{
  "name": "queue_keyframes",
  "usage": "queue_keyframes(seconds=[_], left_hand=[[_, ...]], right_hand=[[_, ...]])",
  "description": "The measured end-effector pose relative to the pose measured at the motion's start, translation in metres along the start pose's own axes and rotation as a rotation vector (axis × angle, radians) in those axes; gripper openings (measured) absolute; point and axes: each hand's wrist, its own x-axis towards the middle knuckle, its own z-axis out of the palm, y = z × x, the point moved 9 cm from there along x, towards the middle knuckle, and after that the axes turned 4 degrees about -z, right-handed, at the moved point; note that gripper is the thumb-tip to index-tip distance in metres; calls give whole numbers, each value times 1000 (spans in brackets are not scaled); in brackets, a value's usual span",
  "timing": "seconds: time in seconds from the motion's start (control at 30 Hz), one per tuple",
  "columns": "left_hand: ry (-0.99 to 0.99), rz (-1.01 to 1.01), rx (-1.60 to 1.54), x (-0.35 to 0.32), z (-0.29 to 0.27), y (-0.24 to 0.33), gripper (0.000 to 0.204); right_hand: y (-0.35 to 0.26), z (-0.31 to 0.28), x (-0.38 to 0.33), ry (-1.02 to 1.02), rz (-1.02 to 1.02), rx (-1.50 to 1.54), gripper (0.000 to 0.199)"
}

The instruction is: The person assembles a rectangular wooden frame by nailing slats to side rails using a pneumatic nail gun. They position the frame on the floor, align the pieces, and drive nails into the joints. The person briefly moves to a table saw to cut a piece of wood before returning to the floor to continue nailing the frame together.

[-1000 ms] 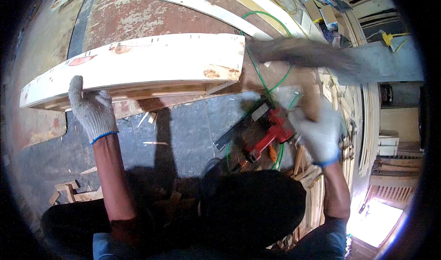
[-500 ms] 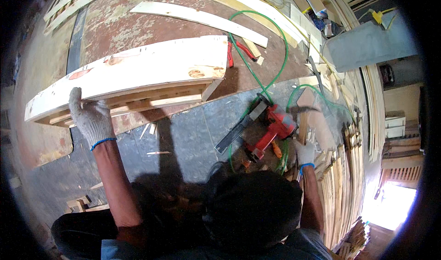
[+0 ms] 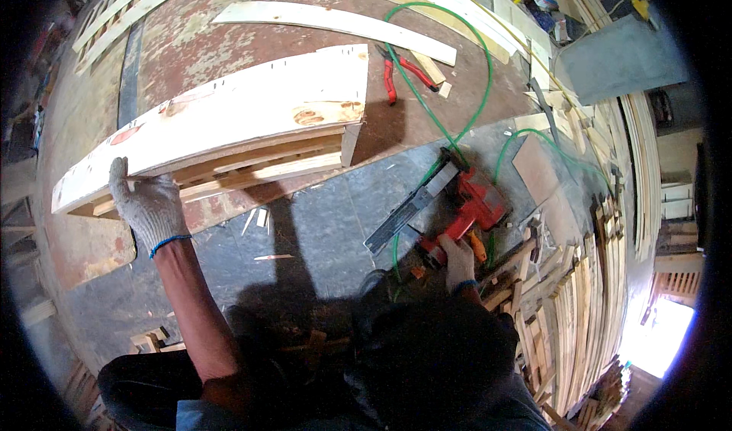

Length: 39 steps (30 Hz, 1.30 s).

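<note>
My left hand (image 3: 149, 206), in a white knit glove with a blue cuff, grips the near lower edge of a long wooden crate (image 3: 252, 107). Its thumb lies against the pale top board, while the other fingers are partly hidden under the edge. The crate stands on its side, with slats and a gap facing me. To the right, a red and black nail gun (image 3: 476, 206) with a long magazine lies on the dark floor sheet. Round the rear of its handle closes my gloved right hand (image 3: 459, 262), its wrist partly covered by my dark head covering.
A green air hose (image 3: 488, 57) loops beyond the nail gun. Red-handled pliers (image 3: 390, 80) lie near the crate's right end, below a loose plank (image 3: 335, 28). Stacked wood strips (image 3: 579, 309) fill the right side. An orange-handled tool (image 3: 478, 246) lies beside my right hand.
My right hand has moved left from the wood strips onto the nail gun's handle. My left hand keeps its hold on the crate. The view has shifted slightly.
</note>
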Motion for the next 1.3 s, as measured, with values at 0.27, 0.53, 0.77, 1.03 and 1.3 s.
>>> queue_keyframes(seconds=[0.27, 0.53, 0.77, 1.03, 1.3], left_hand=[[-14, 36, 7, 0, 1, -3, 51], [40, 76, -9, -6, -5, -2, 49], [35, 55, -14, -6, -1, -5, 50], [52, 69, 18, -16, 7, -2, 54], [78, 83, 31, -17, 7, 2, 57]], right_hand=[[-57, 27, 41, -191, 76, 549, 24], [-292, 48, -74, -580, -260, 183, 42], [-381, 86, -104, -894, -186, -167, 41], [-383, 79, -77, -816, -222, -386, 38], [-401, 106, -103, -779, -258, -391, 17]])
